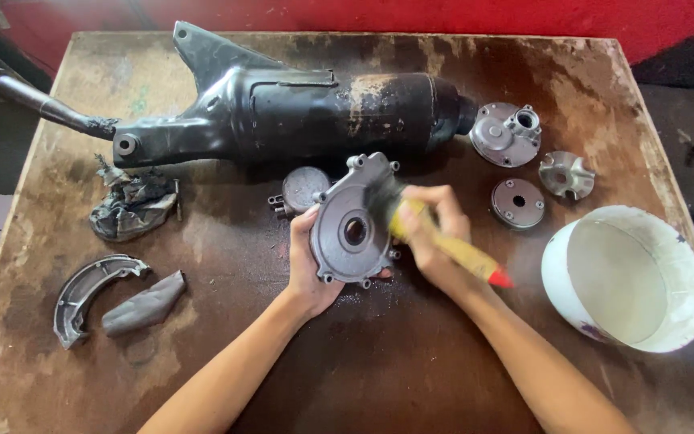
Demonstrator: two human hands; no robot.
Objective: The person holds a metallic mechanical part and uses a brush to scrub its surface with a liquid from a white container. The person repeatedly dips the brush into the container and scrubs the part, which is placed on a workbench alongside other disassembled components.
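Standing on stained brown table point(443, 386)

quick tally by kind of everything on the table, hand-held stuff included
engine covers and round metal parts: 5, one cover held in the left hand, others
brushes: 1, yellow-handled brush in the right hand
exhaust pipes: 1
brake shoes: 1
rags: 2
white tubs: 1
total: 11

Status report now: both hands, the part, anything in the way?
Left hand holds grey cover upright. Right hand grips yellow brush, bristles on cover. Nothing in the way.
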